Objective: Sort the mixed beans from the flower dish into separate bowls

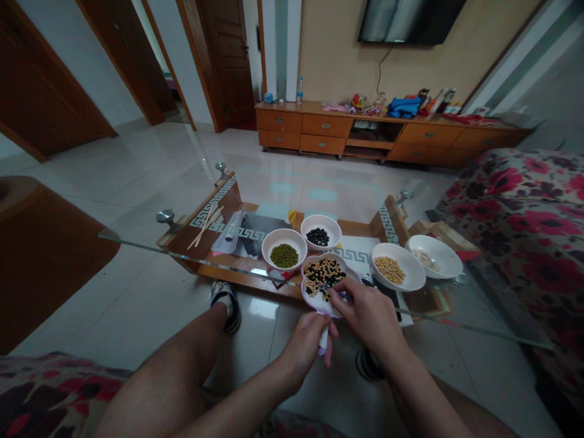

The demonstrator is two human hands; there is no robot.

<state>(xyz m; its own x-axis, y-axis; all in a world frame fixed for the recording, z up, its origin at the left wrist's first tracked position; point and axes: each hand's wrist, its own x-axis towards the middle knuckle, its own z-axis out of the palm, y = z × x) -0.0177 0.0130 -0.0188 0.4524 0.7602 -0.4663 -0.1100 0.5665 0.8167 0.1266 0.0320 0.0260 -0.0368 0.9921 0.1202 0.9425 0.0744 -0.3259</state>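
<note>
My left hand (308,344) is closed round the white and purple handle of a flower-shaped dish (322,304) at the glass table's near edge. Mixed black beans and yellow soybeans (323,274) cover much of the dish. My right hand (362,307) pinches a thin, dark tweezers-like tool (342,294), its tip among the beans; its exact kind is unclear. Just beyond are a white bowl of green mung beans (283,255) and another of black beans (317,236). To the right sit a bowl of soybeans (389,270) and a bowl with pale pieces (427,260).
Wooden chopsticks (205,228) lie on the left of the glass table (483,325). Papers (232,234) show on the wooden shelf below. A flowered sofa (524,201) stands at the right, a long cabinet (323,131) against the far wall.
</note>
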